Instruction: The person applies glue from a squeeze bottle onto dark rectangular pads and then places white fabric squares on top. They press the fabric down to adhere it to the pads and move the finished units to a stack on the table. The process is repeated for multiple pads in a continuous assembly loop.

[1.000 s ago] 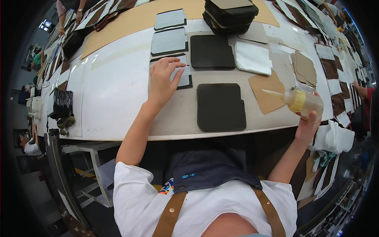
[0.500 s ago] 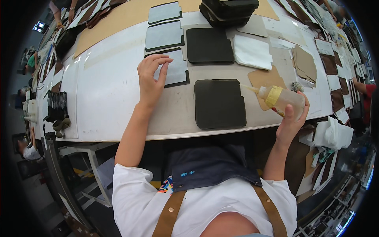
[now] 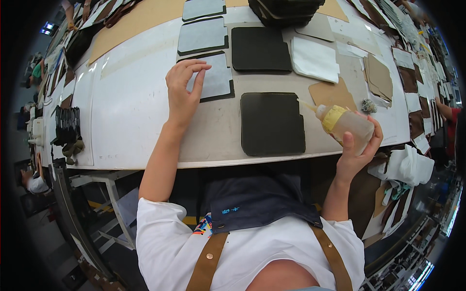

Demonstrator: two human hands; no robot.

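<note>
My right hand (image 3: 358,154) is wrapped round a translucent squeeze bottle (image 3: 353,131) with yellow tape about its neck. The bottle lies tilted in the air, its thin nozzle pointing left toward the upper right corner of a black notched panel (image 3: 273,124) near the table's front edge. My left hand (image 3: 185,86) hovers over the left part of a black-edged panel with a grey sheet (image 3: 216,80). Its fingers are curved, with the thumb close to the forefinger and a small gap showing; nothing is visible in it.
Two more grey-faced panels (image 3: 203,35) lie beyond my left hand. Another black panel (image 3: 260,50), a black stack (image 3: 284,10), white sheets (image 3: 314,59) and tan pieces (image 3: 378,76) are farther right. A wire-like ball (image 3: 369,105) sits by the bottle. People work at neighbouring tables.
The view has shifted slightly, so the table's things sit a little higher. The bottle has tipped slightly and its nozzle stays by the near black panel's corner. My left hand keeps nearly the same pose.
</note>
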